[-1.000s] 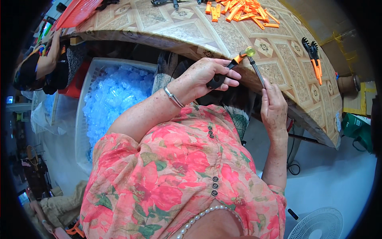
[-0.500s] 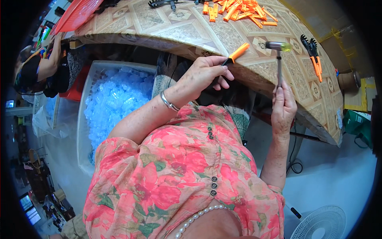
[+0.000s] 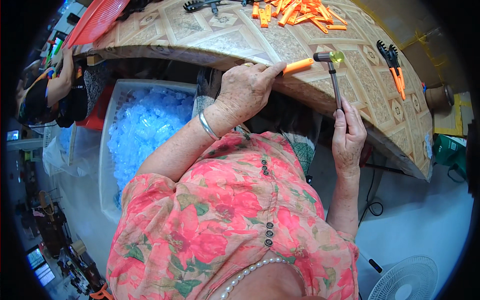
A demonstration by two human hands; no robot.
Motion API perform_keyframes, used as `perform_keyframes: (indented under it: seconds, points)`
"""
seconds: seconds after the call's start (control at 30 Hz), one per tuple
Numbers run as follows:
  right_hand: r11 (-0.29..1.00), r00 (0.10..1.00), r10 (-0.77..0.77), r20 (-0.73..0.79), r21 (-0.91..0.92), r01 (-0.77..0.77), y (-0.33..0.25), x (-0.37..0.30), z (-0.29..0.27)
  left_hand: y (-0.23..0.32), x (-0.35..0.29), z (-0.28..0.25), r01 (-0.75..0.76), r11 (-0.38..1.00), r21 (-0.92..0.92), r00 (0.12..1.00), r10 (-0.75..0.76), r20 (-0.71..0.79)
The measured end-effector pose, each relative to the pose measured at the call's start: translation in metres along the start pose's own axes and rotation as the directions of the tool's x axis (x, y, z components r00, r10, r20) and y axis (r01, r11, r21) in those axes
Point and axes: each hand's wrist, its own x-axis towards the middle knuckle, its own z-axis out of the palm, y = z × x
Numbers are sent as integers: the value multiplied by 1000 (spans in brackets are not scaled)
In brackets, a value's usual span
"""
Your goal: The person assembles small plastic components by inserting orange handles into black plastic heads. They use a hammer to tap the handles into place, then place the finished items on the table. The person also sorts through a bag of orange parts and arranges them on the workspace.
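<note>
My left hand (image 3: 246, 89) is closed around a utensil at the table's near edge. Only its orange handle (image 3: 298, 66) sticks out past my fingers; the rest is hidden by the hand. In my right hand (image 3: 349, 135) is a small mallet (image 3: 334, 82), gripped by its dark shaft. The mallet's head, black at one end and clear yellow at the other, is just right of the orange handle's tip, touching it or very close. Farther right on the table lie black utensils with orange handles (image 3: 396, 75). A pile of loose orange handles (image 3: 300, 11) is at the far side.
The patterned table (image 3: 220, 37) curves across in front of me. Below left stands a white crate (image 3: 107, 145) of blue-tinted clear plastic pieces. A red basket (image 3: 100, 20) and another person's arm (image 3: 61, 82) are at the far left. A white fan (image 3: 405, 280) stands lower right.
My left hand has turned palm-down over the utensil, levelling its orange handle. The mallet has moved left, bringing its head to the handle's tip.
</note>
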Motion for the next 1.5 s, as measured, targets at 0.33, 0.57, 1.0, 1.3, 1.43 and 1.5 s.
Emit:
perform_keyframes:
  seconds: [0.33,0.57,1.0,1.3,1.43,1.5]
  points:
    - [855,997,-66,-28,-518,42,7,37,-13,-8,9,5,338,806,-485,940,-263,219]
    - [766,993,-87,-85,-643,12,54,81,-16,-4,30,-11,665,-336,-667,705,-14,709]
    - [700,813,-551,188,-425,574,12,68,0,-10,36,20,739,-606,-293,615,429,662]
    - [798,984,-169,-65,-595,97,52,98,-31,-18,35,13,735,-622,-272,634,485,603]
    - [760,986,21,-168,-637,-124,104,118,-59,-25,31,9,763,-497,-413,635,461,620]
    - [729,971,-81,-226,-678,-97,106,126,-72,-24,30,0,744,-440,-503,662,384,643]
